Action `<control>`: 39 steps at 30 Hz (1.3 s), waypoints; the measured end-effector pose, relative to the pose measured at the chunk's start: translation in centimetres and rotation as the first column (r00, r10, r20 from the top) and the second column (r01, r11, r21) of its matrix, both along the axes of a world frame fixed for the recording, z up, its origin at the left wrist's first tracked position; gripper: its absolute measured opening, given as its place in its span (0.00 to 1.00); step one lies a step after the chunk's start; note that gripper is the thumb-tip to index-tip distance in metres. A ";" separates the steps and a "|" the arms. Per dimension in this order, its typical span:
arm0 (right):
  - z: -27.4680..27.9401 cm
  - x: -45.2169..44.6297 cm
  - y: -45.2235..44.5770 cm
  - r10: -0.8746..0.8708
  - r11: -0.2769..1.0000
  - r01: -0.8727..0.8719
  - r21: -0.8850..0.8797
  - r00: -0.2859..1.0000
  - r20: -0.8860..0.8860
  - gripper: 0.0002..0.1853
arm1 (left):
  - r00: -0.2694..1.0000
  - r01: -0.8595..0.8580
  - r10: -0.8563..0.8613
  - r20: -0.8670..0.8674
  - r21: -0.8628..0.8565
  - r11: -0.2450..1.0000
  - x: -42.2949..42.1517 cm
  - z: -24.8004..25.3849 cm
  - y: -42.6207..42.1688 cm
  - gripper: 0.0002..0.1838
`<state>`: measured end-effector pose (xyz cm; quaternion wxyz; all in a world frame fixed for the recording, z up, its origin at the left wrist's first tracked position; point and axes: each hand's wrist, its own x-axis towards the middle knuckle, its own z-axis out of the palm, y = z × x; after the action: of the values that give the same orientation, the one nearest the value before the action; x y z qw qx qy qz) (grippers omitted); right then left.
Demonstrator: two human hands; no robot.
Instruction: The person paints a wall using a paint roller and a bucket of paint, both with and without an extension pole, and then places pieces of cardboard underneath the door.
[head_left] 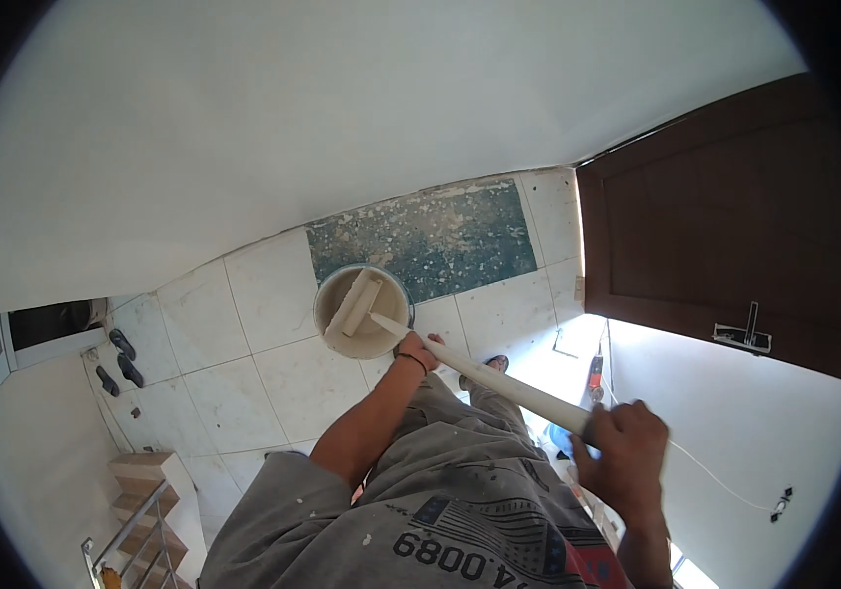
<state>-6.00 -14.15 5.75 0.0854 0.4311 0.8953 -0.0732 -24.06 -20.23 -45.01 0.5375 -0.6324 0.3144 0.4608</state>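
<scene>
A long pale pole runs from lower right up to a paint roller, whose head lies inside a bucket of off-white paint. My left hand is closed around the pole near the roller end, just beside the bucket rim. Farther back, my right hand grips the pole's dark upper end. The bucket stands on the floor in front of my feet, partly over a paint-spattered green sheet.
A white wall rises ahead. To the right is a dark brown door; a red and black tool with a cord is near it. Dark slippers lie at left on the tiles, above stairs with a metal railing.
</scene>
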 end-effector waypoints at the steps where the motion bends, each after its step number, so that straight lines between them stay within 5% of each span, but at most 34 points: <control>1: -1.7 -0.4 -0.5 0.022 0.998 -0.024 0.054 0.999 0.030 0.16 | 1.000 0.006 -0.006 0.005 -0.001 1.000 -0.2 -2.1 -0.3 0.08; 6: -3.2 0.4 -0.8 0.025 0.999 -0.026 0.045 1.000 0.016 0.17 | 0.999 0.036 -0.035 -0.022 0.063 0.997 -0.1 -3.6 -0.5 0.16; 11: 7.7 4.1 1.7 -0.056 0.991 0.059 0.123 0.998 -0.024 0.25 | 0.989 0.055 -0.040 -0.140 0.105 0.993 2.9 13.8 1.0 0.21; 14: 10.4 4.7 1.2 -0.082 0.984 0.076 0.162 0.996 0.033 0.27 | 0.984 0.102 -0.086 -0.157 0.095 0.990 2.9 18.3 1.6 0.22; 25: 10.9 3.5 0.9 0.011 0.974 -0.027 0.225 0.997 0.072 0.28 | 0.983 0.091 -0.076 -0.168 0.082 0.992 2.6 17.5 1.4 0.21; 29: 4.5 2.7 0.7 -0.051 0.998 0.052 0.041 0.999 -0.014 0.24 | 0.993 0.078 -0.069 -0.097 0.088 0.993 1.5 6.0 0.5 0.18; 33: -2.7 1.8 -0.3 0.012 0.998 -0.010 0.061 0.999 -0.033 0.21 | 0.997 0.017 -0.019 0.079 0.028 0.999 0.6 -4.0 -0.5 0.11; 37: 2.6 3.8 1.2 -0.025 1.000 0.025 0.014 0.998 -0.049 0.22 | 0.998 -0.031 0.034 -0.050 0.053 0.998 3.4 4.6 0.3 0.09; 39: 6.3 4.5 1.6 -0.036 0.998 0.037 0.045 0.999 -0.029 0.25 | 0.996 0.047 -0.036 -0.084 0.128 0.991 3.8 10.1 0.8 0.20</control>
<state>-1.52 -12.52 12.02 0.0615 0.4481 0.8898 -0.0601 -20.29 -19.44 -34.91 0.5738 -0.5702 0.3184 0.4943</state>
